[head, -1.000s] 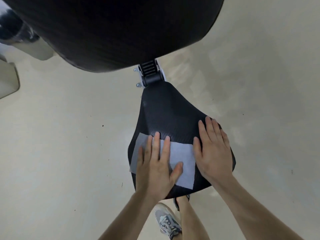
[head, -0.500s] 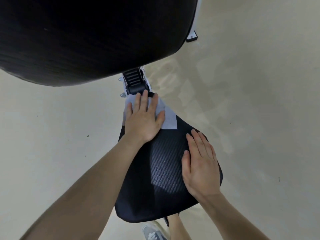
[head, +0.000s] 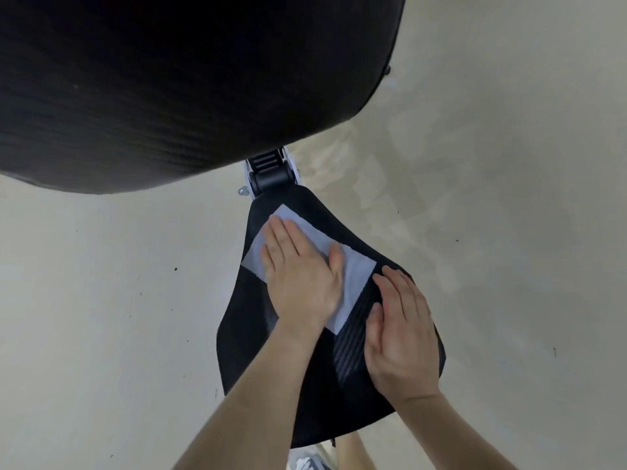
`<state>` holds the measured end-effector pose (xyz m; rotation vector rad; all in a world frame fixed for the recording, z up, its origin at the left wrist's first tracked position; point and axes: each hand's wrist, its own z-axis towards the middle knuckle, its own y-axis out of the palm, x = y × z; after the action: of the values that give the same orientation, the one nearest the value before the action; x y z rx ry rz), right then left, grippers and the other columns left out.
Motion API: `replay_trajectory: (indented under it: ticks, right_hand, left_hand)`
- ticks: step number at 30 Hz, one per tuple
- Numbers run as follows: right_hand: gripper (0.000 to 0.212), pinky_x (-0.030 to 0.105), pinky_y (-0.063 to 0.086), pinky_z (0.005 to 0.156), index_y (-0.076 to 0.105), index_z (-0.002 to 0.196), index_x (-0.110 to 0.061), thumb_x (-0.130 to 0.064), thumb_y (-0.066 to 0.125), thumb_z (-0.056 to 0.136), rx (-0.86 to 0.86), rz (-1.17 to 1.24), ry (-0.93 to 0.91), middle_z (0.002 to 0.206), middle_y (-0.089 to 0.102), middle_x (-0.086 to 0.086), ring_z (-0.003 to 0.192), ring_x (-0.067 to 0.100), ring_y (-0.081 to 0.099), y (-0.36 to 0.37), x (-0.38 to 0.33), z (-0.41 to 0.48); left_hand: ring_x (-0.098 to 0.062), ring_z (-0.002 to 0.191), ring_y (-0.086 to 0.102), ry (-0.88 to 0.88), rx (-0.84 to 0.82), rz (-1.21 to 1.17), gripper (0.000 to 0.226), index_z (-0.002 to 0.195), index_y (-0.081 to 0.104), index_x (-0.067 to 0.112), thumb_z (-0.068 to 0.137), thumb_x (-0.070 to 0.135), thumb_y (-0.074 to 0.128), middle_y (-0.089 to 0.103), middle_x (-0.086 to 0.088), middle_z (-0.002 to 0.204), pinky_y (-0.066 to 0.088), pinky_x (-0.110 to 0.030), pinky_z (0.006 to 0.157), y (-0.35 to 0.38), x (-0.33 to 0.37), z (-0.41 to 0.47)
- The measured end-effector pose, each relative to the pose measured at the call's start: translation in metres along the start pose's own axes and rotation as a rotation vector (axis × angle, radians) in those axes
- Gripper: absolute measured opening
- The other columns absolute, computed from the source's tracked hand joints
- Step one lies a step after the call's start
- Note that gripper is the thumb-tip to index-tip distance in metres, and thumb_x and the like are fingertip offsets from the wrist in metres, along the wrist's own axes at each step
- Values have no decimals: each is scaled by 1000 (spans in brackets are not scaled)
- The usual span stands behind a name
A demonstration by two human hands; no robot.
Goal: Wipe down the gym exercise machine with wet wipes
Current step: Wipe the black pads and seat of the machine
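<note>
Landmark: seat pad [head: 298, 401]. Wet wipe [head: 353, 276] lies flat on its far half. Left hand [head: 298, 276] lies flat on the wipe; right hand [head: 400, 340] lies flat on the pad's right side, just beside the wipe. Hinge bracket [head: 269, 173] at the pad's far end. Back pad [head: 176, 83] beyond and above. Floor [head: 101, 317] beneath. Shoe [head: 310, 463] under the near edge.

The seat pad [head: 298, 395] was black with a fine ribbed weave that showed grey where light caught it. The wet wipe [head: 353, 283] was pale bluish white. The large pad [head: 169, 79] above was black, faintly striped. The floor [head: 101, 300] was cream, dark-specked.
</note>
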<state>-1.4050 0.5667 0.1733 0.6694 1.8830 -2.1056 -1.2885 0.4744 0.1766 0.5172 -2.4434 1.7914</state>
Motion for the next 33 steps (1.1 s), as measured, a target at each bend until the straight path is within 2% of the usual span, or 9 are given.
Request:
replay_trajectory:
  ticks: [7,11,13,15,17,20,24,28,33]
  right_hand:
    - [41,39,39,106,60,124,-3,-14,36,93,88,130,-18,130,57,8,123,23,51,1,2,2]
    - [42,43,47,98,58,122,-13,-24,34,89,269,499,473,122,56,-4,109,22,58,-17,5,17]
    - [44,39,44,105,56,128,-21,-34,34,92,110,574,638,128,58,-8,118,13,56,-27,9,24]
    - [43,27,36,109,52,138,-24,-37,35,100,-100,521,527,135,52,-15,125,3,48,-37,8,23]
    - [43,19,28,109,42,146,-29,-33,38,104,-236,458,452,136,43,-23,127,-5,38,-45,5,19]
    - [42,25,32,112,46,144,-34,-26,45,102,-170,681,698,139,47,-24,129,-4,43,-53,9,21]
    - [31,26,44,104,60,126,-20,-12,45,100,86,1065,1128,129,62,0,117,9,59,-70,20,36]
    - [39,26,40,108,56,135,-28,-22,44,99,-189,639,797,137,58,-5,126,6,53,-64,16,8]
    - [54,46,12,119,40,148,-25,-37,29,97,-361,-12,75,161,26,-2,150,16,16,-40,-10,-42]
  left_hand:
    - [-28,151,-8,286,-84,258,75,155,5,6,98,55,12,-3,-14,163,-2,-44,122,-3,18,66]
    - [-28,151,1,799,-188,257,77,154,17,6,92,52,12,9,-15,163,4,-46,122,19,32,-36]
    - [-25,151,6,971,-269,282,75,154,23,8,92,51,21,18,-11,162,7,-45,121,17,24,-59]
    - [-20,151,5,949,-192,312,72,155,19,11,96,52,21,16,-6,163,2,-42,122,9,12,-29]
    - [-18,151,-4,632,-128,320,72,156,7,12,99,55,14,3,-5,165,-5,-39,121,-5,3,25]
    - [-23,151,-8,326,-80,283,71,155,5,9,100,53,11,-3,-9,164,-4,-42,122,-6,16,46]
    - [-24,151,-4,719,-158,214,69,155,14,8,99,49,18,7,-9,164,-4,-46,121,28,63,-55]
    - [-21,151,2,933,-189,301,70,152,27,9,94,47,18,24,-7,160,1,-44,121,35,36,-96]
    - [-24,149,21,337,36,199,63,153,27,8,102,45,25,26,-9,159,25,-45,117,3,-78,-113]
